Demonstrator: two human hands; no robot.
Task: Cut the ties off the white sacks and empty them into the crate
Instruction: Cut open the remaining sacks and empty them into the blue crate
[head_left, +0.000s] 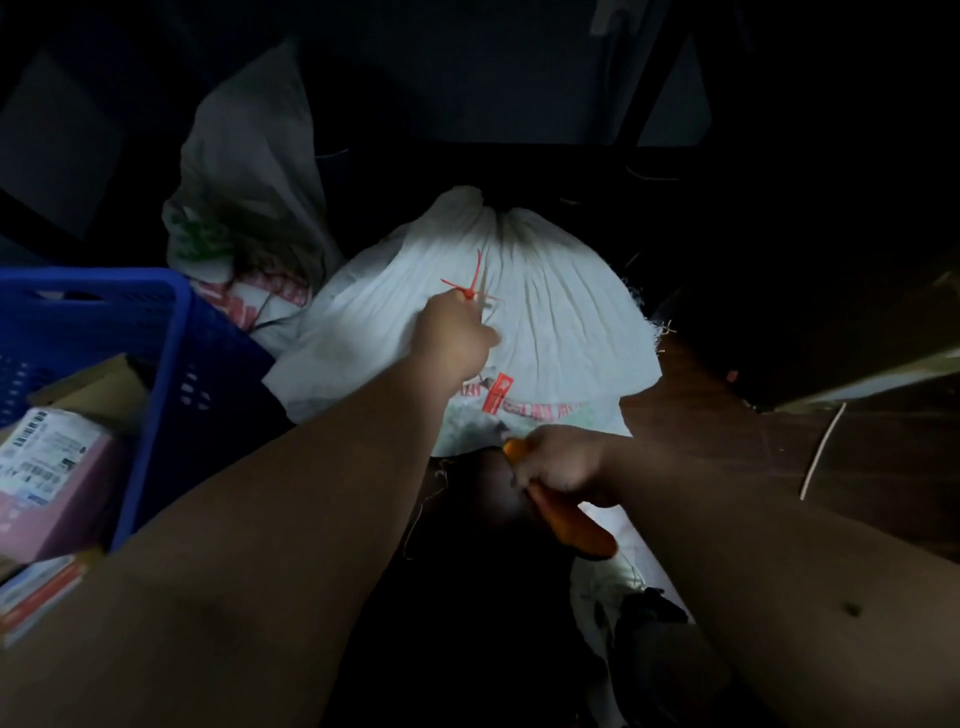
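A full white sack (561, 312) lies in the middle of the dim floor, its gathered neck pointing away from me. My left hand (457, 338) grips the sack's cloth and pinches a thin red tie (467, 288) that sticks up from it. A red tag (497, 392) lies on the sack's near end. My right hand (558, 460) sits closer to me, below the sack, and holds an orange-handled cutter (571, 525); its blade is hidden. The blue plastic crate (156, 332) stands at the left with boxes inside.
A second white sack (249, 171) with red print leans behind the crate. Labelled parcels and a pink box (52, 467) fill the crate. Crumpled white sacking (618, 571) lies by my right arm. A dark brown surface (857, 441) runs along the right. The surroundings are very dark.
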